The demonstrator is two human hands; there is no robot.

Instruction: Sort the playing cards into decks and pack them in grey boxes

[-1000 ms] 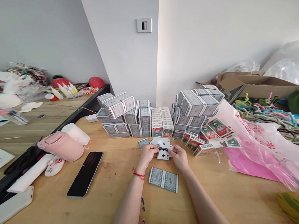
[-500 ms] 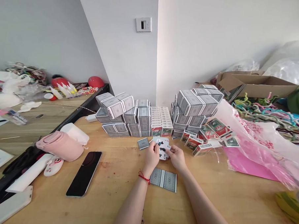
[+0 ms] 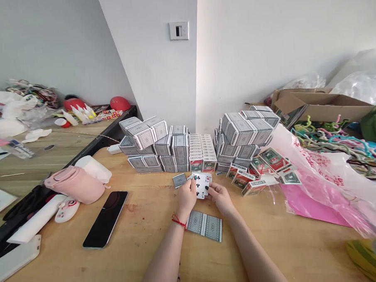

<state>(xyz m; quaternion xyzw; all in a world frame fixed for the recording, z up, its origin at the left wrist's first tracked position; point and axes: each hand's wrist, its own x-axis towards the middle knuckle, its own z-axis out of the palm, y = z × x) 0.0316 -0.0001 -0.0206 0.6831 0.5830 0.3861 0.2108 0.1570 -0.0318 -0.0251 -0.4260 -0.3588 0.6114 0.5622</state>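
Observation:
Playing cards (image 3: 200, 188) face me between my two hands, a three of clubs in front and a card marked 2 partly behind it. My left hand (image 3: 187, 195) pinches the left edge of the three, thumb on its face. At the right side, my right hand (image 3: 220, 195) has its fingers closed on the card marked 2. Two patterned grey card backs (image 3: 204, 226) lie side by side on the table below my wrists. Another face-down card (image 3: 179, 180) rests just beyond my left hand. More cards behind the held ones are mostly hidden.
Stacked grey-backed card decks (image 3: 144, 136) stand at the back left, more decks (image 3: 245, 134) at the back right. Small card boxes (image 3: 202, 150) sit between them; loose red-green boxes (image 3: 244, 179) lie right. A black phone (image 3: 106, 219) and pink pouch (image 3: 76, 185) lie left, pink plastic (image 3: 321, 193) right.
My left hand has shifted slightly left with the three of clubs, uncovering more of the card marked 2. My right thumb no longer lies over the three's face.

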